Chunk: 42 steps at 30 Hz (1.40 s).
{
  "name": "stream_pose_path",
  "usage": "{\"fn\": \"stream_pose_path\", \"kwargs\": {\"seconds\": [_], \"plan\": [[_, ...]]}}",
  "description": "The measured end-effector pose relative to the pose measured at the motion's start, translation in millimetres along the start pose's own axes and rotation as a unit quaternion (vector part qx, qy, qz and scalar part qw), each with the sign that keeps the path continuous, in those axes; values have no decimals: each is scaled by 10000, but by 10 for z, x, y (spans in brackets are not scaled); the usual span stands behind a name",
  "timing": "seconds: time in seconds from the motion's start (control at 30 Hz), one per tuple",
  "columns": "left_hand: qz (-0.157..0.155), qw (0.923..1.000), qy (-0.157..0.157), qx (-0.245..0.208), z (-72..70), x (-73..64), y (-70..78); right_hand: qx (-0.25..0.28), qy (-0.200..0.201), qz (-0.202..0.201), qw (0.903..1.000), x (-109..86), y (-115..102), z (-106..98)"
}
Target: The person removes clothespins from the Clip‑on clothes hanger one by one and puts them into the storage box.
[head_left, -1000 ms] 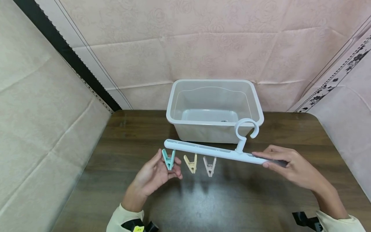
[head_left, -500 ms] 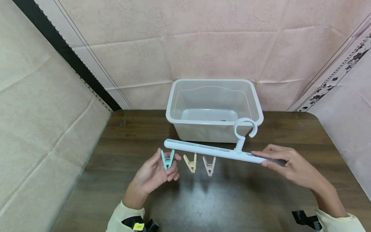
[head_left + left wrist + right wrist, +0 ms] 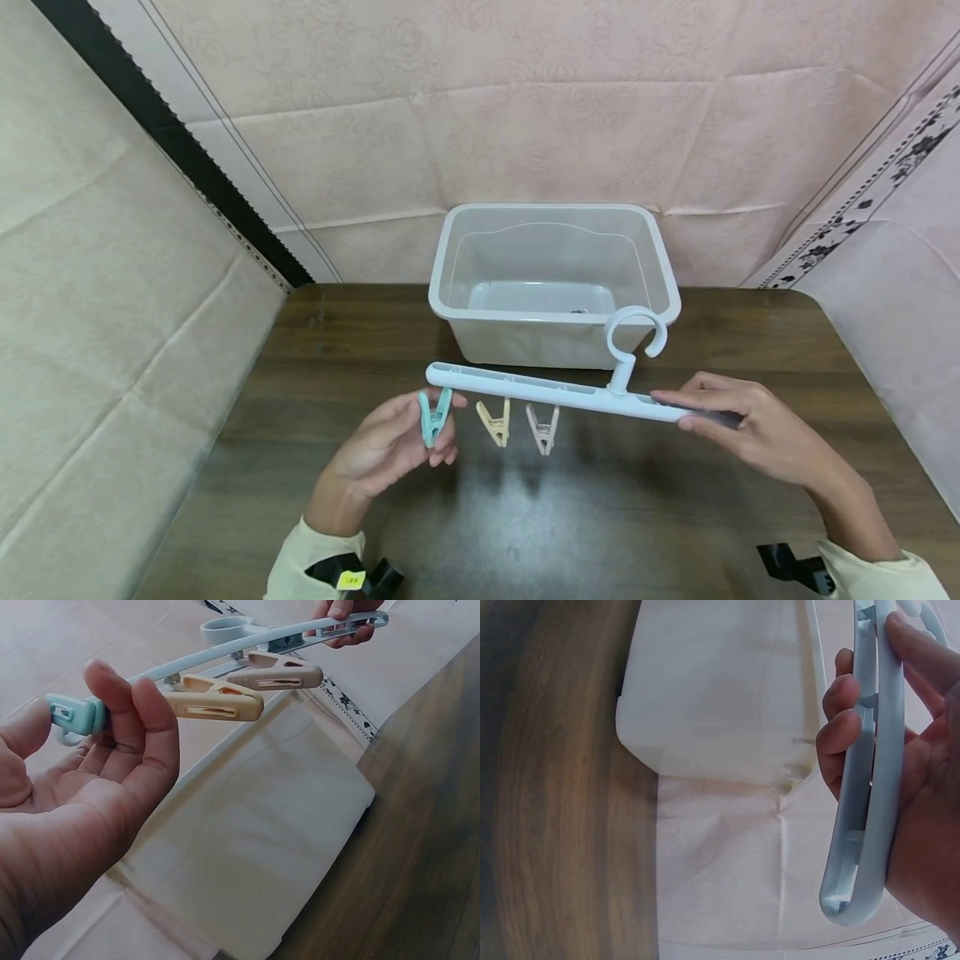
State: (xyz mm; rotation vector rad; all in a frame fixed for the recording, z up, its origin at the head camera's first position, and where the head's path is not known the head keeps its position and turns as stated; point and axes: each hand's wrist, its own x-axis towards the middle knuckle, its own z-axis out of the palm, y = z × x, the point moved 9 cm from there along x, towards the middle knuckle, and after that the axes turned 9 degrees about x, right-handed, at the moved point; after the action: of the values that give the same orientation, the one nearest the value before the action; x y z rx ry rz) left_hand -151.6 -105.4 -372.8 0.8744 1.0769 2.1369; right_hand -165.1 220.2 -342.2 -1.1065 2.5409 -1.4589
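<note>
My left hand (image 3: 386, 446) pinches a teal clothespin (image 3: 433, 418) just below the left end of a pale blue hanger (image 3: 540, 390). In the left wrist view the teal clothespin sits between thumb and fingertips; whether it is attached to the bar cannot be made out. Farther along the bar hang a yellow clothespin (image 3: 496, 423) and a pinkish-grey clothespin (image 3: 543, 430). At the hanger's right end, my right hand (image 3: 738, 421) grips the bar and keeps it raised, its hook (image 3: 635, 321) pointing up. Fingers wrap the slotted bar (image 3: 881, 750) in the right wrist view.
Behind the hanger stands a light grey plastic tub (image 3: 555, 343), with something small and dark on its floor. Under everything is a dark wooden table (image 3: 525, 517). Pale patterned cloth (image 3: 540, 142) covers the back and both sides.
Over the last half second my left hand and the teal clothespin have dropped slightly, the wrist shifting left. The hanger and right hand stay nearly still.
</note>
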Motion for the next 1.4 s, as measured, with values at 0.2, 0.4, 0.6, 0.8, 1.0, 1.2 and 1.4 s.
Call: {"fn": "stream_pose_path", "kwargs": {"seconds": [0.2,0.4,0.6,0.8,1.0,1.2,1.4], "plan": [[-34,9997,107,238,-30,-16,12,-1,-8,3,10000,-2,11,6],[-45,9927,665,1007,-103,-45,19,-29,-21,27,10000,-5,13,15],[-28,9589,1322,2509,-144,-88,70,-107,-17,-25,9999,-2,14,28],[163,9140,1865,3599,-131,-95,190,-111,-16,-190,9998,4,3,36],[403,8837,2102,4162,-103,-86,262,-184,47,-147,9997,-1,17,23],[567,8401,2344,4858,-94,-115,282,-209,51,-121,9997,-4,21,21],[605,7943,2617,5449,-66,-112,333,-172,93,-127,9997,-10,22,23]]}}
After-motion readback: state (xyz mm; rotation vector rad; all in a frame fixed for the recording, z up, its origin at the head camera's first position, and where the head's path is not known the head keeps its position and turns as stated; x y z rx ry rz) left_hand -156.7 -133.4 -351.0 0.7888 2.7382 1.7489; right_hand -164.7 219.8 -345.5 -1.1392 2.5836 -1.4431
